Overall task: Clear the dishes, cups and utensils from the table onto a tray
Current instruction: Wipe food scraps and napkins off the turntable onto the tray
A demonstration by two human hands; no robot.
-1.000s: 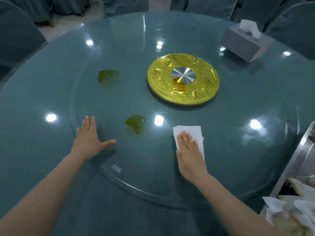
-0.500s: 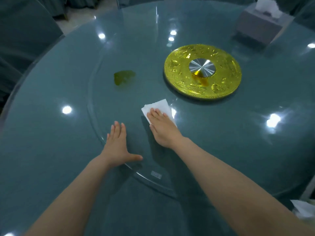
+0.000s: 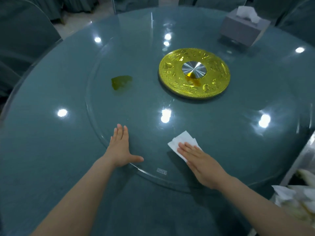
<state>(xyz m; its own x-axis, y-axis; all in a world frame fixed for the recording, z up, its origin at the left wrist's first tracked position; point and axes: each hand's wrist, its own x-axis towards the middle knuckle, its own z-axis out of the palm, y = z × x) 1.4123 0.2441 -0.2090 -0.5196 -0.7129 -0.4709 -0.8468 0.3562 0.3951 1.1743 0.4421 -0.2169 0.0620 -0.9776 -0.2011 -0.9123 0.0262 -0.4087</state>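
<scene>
My right hand (image 3: pixel 202 164) lies flat on a folded white tissue (image 3: pixel 180 140) and presses it onto the glass turntable (image 3: pixel 144 103) near its front edge. To the left of it, my left hand (image 3: pixel 120 150) rests palm down on the turntable's rim, fingers together, thumb out, holding nothing. A green smear (image 3: pixel 121 82) sits on the glass further back at the left. At the right edge is the metal tray (image 3: pixel 298 160), with crumpled white tissues (image 3: pixel 296 198) and leftovers in it. No dishes, cups or utensils show on the table.
A gold disc with a steel hub (image 3: pixel 194 73) marks the turntable's centre and carries a brown stain. A grey tissue box (image 3: pixel 242 29) stands at the back right. Covered chairs (image 3: pixel 25 31) ring the round teal table.
My right hand swept the tissue left over the nearer green smear, then back right toward the front. That smear is gone. My left hand stayed on the rim.
</scene>
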